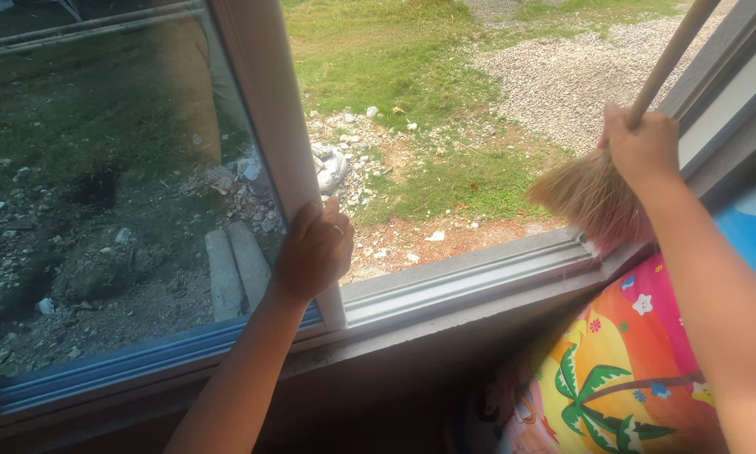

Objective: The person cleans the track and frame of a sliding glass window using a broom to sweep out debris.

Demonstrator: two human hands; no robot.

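My left hand grips the white upright frame of a sliding glass window pane, low down near the sill. A ring shows on one finger. My right hand is closed around the wooden handle of a straw broom, just above its head. The broom's tan bristles rest at the right end of the grey window track, in the corner by the frame.
The window's right half is open onto grass, gravel and scattered stones outside. A brightly coloured cloth with palm trees lies below the sill at the right. The grey window frame rises at the right edge.
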